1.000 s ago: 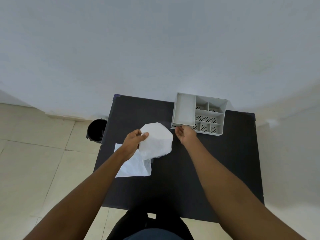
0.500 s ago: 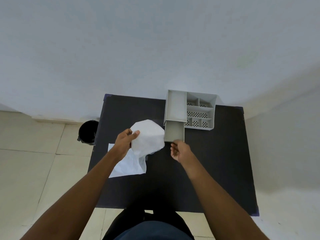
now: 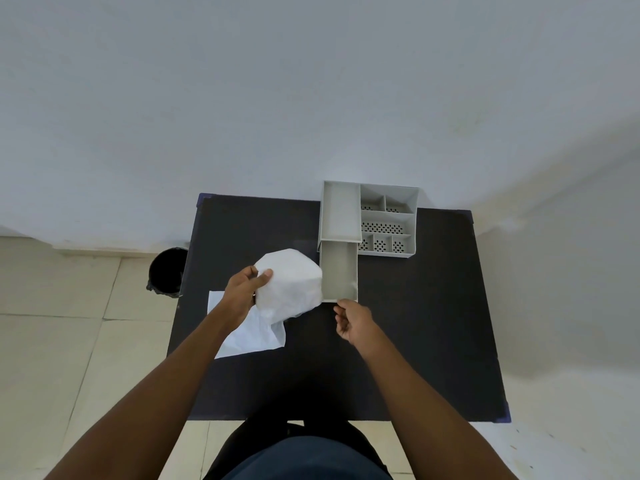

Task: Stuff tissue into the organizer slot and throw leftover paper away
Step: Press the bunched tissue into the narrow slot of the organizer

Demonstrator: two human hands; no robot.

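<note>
Tissue [image 3: 289, 284] bunched in the left hand [image 3: 242, 292], beside the pulled-out drawer [image 3: 339, 273].
Right hand [image 3: 355, 322] loosely curled, holding nothing, just below the drawer front; slot open for stuffing; spare paper [image 3: 247, 336] under the left wrist.

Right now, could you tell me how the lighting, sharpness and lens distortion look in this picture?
Head view: soft, even light, no glare; wide-angle bending curves the wall line and table edges; the organizer and tissue are sharp; only faint shadows under the hands.
</note>
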